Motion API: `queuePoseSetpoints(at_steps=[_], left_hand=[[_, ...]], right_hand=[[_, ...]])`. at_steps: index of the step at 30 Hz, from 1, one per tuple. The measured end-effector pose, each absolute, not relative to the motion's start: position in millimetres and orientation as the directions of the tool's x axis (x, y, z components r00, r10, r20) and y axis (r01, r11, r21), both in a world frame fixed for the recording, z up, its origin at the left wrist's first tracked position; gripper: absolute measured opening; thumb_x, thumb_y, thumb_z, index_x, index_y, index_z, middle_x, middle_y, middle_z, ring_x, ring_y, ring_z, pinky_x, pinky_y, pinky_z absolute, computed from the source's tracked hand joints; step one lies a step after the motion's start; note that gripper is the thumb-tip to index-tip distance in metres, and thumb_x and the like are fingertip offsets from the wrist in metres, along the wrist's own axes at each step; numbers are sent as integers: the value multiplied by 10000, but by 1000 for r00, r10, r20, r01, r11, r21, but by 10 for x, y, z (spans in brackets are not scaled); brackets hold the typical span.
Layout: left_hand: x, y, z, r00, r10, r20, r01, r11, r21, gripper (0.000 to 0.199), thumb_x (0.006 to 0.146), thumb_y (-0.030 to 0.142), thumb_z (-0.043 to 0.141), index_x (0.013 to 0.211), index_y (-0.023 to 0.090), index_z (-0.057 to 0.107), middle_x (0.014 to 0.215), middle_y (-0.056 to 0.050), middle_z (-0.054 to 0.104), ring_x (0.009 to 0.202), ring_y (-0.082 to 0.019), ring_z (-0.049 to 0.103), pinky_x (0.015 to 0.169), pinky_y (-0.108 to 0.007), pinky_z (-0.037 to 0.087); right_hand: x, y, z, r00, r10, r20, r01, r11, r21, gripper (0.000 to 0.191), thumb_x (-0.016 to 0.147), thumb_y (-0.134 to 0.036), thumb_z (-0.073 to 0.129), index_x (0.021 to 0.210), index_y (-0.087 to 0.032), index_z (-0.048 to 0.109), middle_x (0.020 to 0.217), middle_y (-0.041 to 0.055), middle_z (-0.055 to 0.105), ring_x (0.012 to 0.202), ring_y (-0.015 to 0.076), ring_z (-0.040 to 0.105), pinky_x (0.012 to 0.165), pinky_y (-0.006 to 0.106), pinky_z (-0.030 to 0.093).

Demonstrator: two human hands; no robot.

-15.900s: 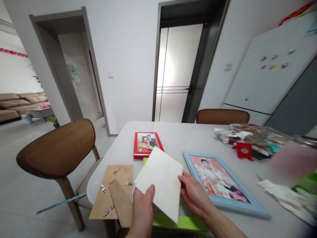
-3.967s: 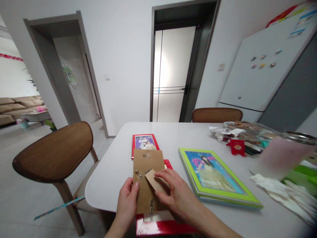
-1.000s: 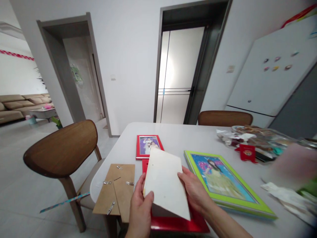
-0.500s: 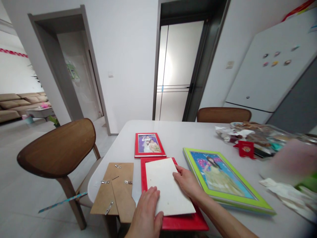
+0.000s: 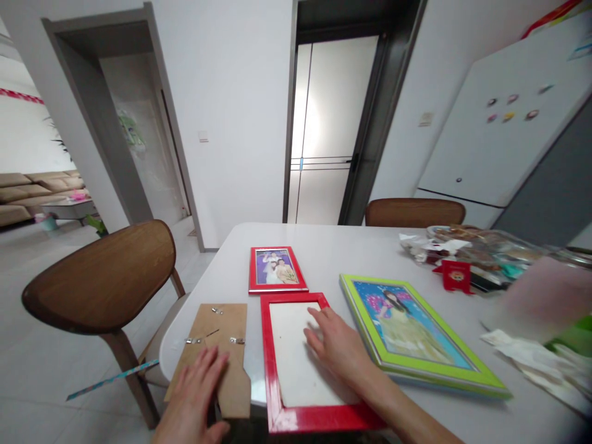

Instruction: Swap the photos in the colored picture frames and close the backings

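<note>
A large red frame [image 5: 274, 370] lies on the white table near its front edge, with a white sheet [image 5: 293, 351] seated inside its opening. My right hand [image 5: 335, 345] rests over the sheet's right part, fingers apart. To the left, my left hand [image 5: 198, 388] lies spread on a brown backing board [image 5: 226, 351] that has metal clips and a stand flap. A small red-framed photo [image 5: 277, 270] sits just behind the large frame. On the right lies a green-framed picture [image 5: 411, 327] of a person in a pale dress.
The white table [image 5: 324, 253] has plastic bags [image 5: 490, 243], a small red packet [image 5: 456, 275] and white tissue [image 5: 531, 357] on its right. A brown chair [image 5: 102, 277] stands at the left, another [image 5: 416, 213] behind the table.
The white sheet has gone from lying tilted over the red frame to lying inside its opening. My left hand has moved left from the sheet onto the brown board.
</note>
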State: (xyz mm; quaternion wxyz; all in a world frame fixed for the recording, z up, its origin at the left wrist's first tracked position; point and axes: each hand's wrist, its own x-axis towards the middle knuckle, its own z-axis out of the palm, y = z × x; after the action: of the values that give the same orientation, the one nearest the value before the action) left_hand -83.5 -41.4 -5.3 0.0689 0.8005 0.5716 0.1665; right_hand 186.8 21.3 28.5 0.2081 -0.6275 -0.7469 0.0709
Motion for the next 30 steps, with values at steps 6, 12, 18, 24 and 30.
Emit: queuePoseSetpoints(at_steps=[6,12,18,24,30], left_hand=[[-1218,-299,-404,204,905,374,949,-277,152,613,601,51,452,1193,208,411,1280,-89,409,1179,-258,341,941,-430,328],[-1072,-324,-312,251,832,495,928,-352,121,414,731,161,418,1139,196,479,1230,-96,469,1163,-261,368,891,-406,401],[-580,-414,-102,336,739,584,866,-486,117,432,749,100,400,1173,171,443,1232,-113,462,1177,-246,350,891,-380,417],[146,-432,-88,531,671,518,725,-676,132,409,763,129,466,1170,113,435,1254,-157,424,1198,-285,292,904,-400,407],[391,-351,-74,568,747,346,728,-652,212,380,786,263,471,1156,180,448,1247,-116,440,1149,-284,381,886,-493,392]], right_hand=[[1117,-114,349,-425,866,264,671,497,-549,395,734,-355,476,1098,-204,502,1011,80,538,906,204,475,802,332,359],[772,-130,326,-382,885,265,669,463,-582,589,594,-403,615,1118,-167,485,1029,108,527,932,254,438,809,396,352],[1254,-235,448,-332,896,293,578,439,-688,471,638,-220,562,1104,-182,506,1071,90,504,1006,206,421,878,345,346],[2051,-329,343,-277,930,240,668,366,-648,423,656,-206,510,1078,-184,526,1109,104,513,1041,221,437,911,402,332],[2295,-275,126,-270,931,245,752,363,-551,375,658,-232,511,1025,-185,569,1095,110,535,1022,231,463,893,402,352]])
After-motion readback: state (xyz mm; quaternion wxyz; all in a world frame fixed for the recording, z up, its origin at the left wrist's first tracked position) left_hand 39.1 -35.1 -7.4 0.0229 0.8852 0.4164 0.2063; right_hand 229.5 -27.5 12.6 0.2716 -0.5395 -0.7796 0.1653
